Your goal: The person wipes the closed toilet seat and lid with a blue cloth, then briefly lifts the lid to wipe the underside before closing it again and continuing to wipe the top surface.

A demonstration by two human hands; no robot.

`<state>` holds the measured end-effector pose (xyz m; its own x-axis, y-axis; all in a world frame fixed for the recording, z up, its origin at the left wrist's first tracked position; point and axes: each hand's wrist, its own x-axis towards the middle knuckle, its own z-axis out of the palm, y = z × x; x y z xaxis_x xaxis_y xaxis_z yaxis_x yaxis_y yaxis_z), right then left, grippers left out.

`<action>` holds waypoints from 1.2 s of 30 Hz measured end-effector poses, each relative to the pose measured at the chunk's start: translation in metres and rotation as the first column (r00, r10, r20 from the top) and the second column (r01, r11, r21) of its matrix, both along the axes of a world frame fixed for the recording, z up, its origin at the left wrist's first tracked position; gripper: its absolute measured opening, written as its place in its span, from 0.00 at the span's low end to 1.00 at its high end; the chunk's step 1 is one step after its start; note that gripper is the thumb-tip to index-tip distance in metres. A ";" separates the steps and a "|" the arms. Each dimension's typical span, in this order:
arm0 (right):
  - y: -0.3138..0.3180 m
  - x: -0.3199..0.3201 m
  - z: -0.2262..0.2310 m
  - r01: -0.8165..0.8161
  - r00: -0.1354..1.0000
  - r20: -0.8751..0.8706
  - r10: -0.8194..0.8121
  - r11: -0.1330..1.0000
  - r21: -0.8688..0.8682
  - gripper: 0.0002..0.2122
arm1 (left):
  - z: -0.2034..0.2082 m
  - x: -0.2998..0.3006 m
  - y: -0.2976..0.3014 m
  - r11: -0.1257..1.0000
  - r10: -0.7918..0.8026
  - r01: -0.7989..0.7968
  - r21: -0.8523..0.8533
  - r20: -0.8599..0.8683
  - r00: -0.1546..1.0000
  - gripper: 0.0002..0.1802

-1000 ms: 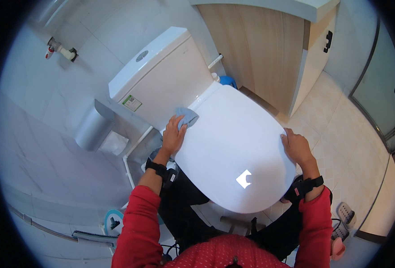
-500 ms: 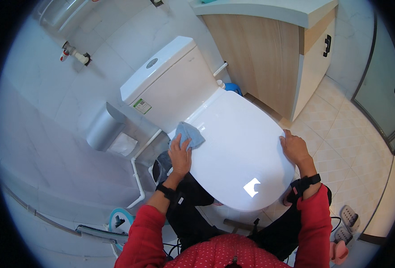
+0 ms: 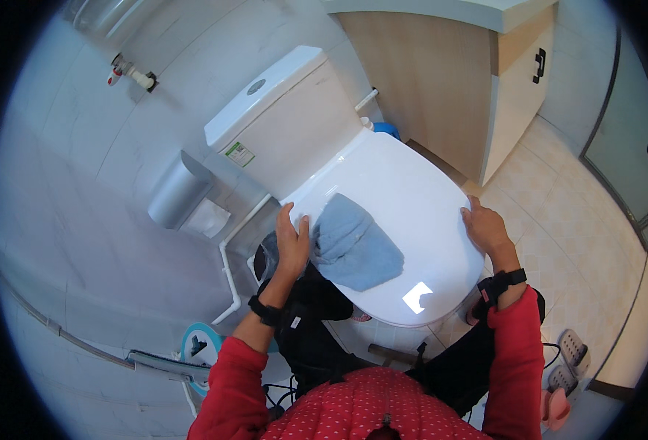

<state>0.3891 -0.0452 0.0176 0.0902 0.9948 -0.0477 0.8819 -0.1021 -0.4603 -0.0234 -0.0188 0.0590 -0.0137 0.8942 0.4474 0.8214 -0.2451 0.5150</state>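
Note:
A white toilet with its lid [image 3: 405, 198] closed stands in front of me, its cistern [image 3: 287, 125] behind. A light blue cloth [image 3: 357, 246] lies spread on the lid's left half. My left hand [image 3: 292, 246] rests on the lid's left edge and holds the cloth's edge with fingers flat. My right hand [image 3: 485, 229] lies flat on the lid's right rim, holding nothing. Both sleeves are red, and each wrist wears a black band.
A grey paper holder [image 3: 177, 192] hangs on the tiled wall at left, above a white pipe [image 3: 229, 268]. A wooden cabinet [image 3: 448, 81] stands at right behind the toilet, a blue object [image 3: 387, 129] beside it. Slippers [image 3: 569, 359] lie on the floor tiles at lower right.
My left hand has drawn back along the lid's left edge, and the blue cloth, bunched under it before, now lies spread over the lid. My right hand stays on the right rim.

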 end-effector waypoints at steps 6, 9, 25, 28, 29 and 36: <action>-0.001 0.002 -0.004 -0.015 1.000 0.004 0.015 1.000 -0.011 0.23 | -0.010 0.040 -0.045 0.896 -0.431 0.309 -0.319 -0.451 0.781 0.33; -0.002 0.000 -0.004 -0.004 1.000 0.006 0.004 1.000 0.004 0.23 | -0.020 0.049 -0.030 0.920 -0.382 0.236 -0.314 -0.575 0.724 0.35; -0.002 -0.002 -0.004 -0.033 0.995 0.096 0.028 0.998 0.060 0.23 | -0.020 0.101 0.162 0.878 -0.441 0.192 -0.438 -0.586 0.680 0.38; -0.002 -0.002 -0.003 -0.040 0.998 0.057 0.034 0.993 0.109 0.22 | -0.022 0.120 0.184 0.881 -0.436 0.197 -0.430 -0.578 0.690 0.38; -0.002 -0.002 -0.003 -0.039 0.998 0.049 0.034 0.993 0.114 0.21 | -0.023 0.126 0.190 0.886 -0.431 0.202 -0.418 -0.579 0.691 0.38; 0.000 0.006 0.002 -0.049 0.995 0.089 0.038 0.991 0.127 0.15 | -0.027 0.164 0.199 0.895 -0.412 0.194 -0.401 -0.580 0.703 0.36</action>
<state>0.3955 -0.0455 0.0200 0.0446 0.9952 0.0875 0.9211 -0.0071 -0.3892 0.1402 0.1802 0.0324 0.4698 0.8821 -0.0336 0.8823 -0.4705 -0.0135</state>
